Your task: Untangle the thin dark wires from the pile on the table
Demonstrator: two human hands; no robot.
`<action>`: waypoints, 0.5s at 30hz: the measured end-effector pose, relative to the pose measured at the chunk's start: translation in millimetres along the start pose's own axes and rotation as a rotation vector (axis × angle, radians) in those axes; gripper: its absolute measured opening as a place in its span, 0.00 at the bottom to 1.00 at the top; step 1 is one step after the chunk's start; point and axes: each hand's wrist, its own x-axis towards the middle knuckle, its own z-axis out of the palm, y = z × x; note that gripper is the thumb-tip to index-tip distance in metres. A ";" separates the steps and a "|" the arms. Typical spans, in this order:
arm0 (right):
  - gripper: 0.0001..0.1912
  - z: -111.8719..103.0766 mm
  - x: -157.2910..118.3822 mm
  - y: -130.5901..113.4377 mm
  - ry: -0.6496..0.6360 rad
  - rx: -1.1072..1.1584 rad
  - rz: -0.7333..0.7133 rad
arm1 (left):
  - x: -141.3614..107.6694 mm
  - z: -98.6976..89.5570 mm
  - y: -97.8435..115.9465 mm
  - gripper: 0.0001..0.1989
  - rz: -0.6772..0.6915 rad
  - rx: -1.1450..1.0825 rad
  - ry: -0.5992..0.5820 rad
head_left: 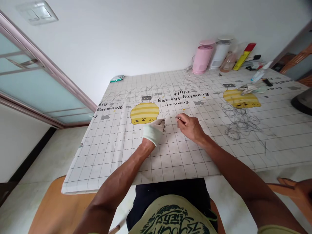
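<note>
— Pale green printed shirt (174,216) fills the bottom of my feed. What's the right hand (191,127) doing?

— Its fingertips (181,118) pinch a thin wire (177,118); a pinch near the end steadies it best.

— Gloved left hand (154,131)?

— Fingers pressed together; I can't tell whether they hold anything. Tangled wire loops (240,122) lie at two o'clock.
</note>
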 end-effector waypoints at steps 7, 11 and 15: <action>0.11 1.1 -0.7 2.2 -0.012 0.012 0.009 | -6.1 -3.5 12.3 0.13 -0.075 -0.077 0.004; 0.12 0.7 -0.8 3.4 -0.011 0.052 0.032 | -10.0 -4.1 15.8 0.12 -0.062 -0.079 -0.030; 0.13 -2.0 0.6 3.1 0.005 0.054 0.049 | -8.9 -4.1 12.9 0.12 -0.021 -0.008 -0.040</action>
